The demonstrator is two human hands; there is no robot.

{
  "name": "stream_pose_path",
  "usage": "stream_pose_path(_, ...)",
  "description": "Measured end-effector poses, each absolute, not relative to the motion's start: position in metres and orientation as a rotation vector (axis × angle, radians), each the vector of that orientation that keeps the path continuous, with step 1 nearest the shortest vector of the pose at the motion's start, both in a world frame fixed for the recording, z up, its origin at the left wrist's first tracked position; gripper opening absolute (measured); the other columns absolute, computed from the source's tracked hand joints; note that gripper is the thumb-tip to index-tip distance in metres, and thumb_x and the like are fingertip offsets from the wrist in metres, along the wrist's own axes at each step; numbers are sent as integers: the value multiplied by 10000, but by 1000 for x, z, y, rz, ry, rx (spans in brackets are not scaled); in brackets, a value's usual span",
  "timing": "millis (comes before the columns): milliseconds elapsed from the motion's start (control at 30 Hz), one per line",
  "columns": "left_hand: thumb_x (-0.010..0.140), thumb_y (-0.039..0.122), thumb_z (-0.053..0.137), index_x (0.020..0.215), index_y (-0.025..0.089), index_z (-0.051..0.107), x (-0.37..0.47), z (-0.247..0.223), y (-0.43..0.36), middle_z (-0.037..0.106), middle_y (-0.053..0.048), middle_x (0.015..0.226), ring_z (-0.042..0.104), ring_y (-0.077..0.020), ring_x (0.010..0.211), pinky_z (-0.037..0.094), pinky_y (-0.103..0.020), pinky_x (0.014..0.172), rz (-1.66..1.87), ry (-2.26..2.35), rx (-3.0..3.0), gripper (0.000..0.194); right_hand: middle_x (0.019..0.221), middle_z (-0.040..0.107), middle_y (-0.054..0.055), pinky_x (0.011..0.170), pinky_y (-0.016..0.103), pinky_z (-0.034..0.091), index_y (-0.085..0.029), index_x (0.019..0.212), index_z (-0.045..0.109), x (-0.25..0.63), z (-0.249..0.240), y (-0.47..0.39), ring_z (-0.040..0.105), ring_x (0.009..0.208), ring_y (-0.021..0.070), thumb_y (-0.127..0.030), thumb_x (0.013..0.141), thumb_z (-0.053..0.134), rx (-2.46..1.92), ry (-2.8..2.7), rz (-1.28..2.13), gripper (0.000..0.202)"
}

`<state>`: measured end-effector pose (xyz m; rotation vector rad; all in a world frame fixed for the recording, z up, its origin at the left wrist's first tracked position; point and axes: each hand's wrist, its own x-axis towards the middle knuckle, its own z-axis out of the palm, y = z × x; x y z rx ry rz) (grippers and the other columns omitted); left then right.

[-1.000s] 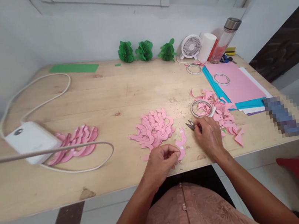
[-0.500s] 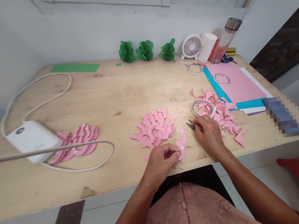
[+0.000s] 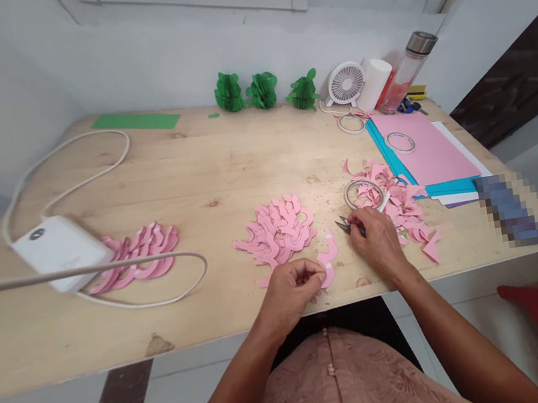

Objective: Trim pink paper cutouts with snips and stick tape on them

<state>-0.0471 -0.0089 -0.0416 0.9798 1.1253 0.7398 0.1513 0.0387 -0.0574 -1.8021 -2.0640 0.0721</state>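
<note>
My left hand (image 3: 295, 288) is closed in a pinch at the lower end of a wavy pink paper strip (image 3: 328, 253), which bears small white pieces of tape. My right hand (image 3: 376, 239) is wrapped round small dark snips (image 3: 345, 224), whose pointed blades stick out to the left, a little right of the strip. Beyond the right hand a roll of tape (image 3: 348, 198) lies at the edge of pink paper scraps (image 3: 409, 211). Left of the strip is a heap of cut pink paper pieces (image 3: 277, 227).
Another pink paper pile (image 3: 155, 249) lies by a white power bank (image 3: 61, 249) with a looping cable. Green paper shapes (image 3: 263, 91), a small fan (image 3: 346, 84) and a bottle (image 3: 402, 77) stand by the wall. Coloured sheets (image 3: 433, 150) lie at the right.
</note>
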Motion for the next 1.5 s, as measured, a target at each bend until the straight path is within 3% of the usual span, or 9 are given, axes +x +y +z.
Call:
stream_pose_path(933,706,234,613,643,135,611,-48,-41,-10,531,21,566,454,-86,510,388,-202,502,745,1116,986,118,753,613,46,678,296,302,-183,745,526,151,-44,42,518,720,182,-151,861,454,-1776,-2288,95,140)
stream_pose_path(1500,714,223,608,647,135,607,-48,-43,-10,536,18,574,453,-82,510,389,-200,502,744,1119,993,111,701,576,48,659,315,301,-196,725,505,154,-55,40,506,700,205,-150,825,452,-1734,-2209,11,122)
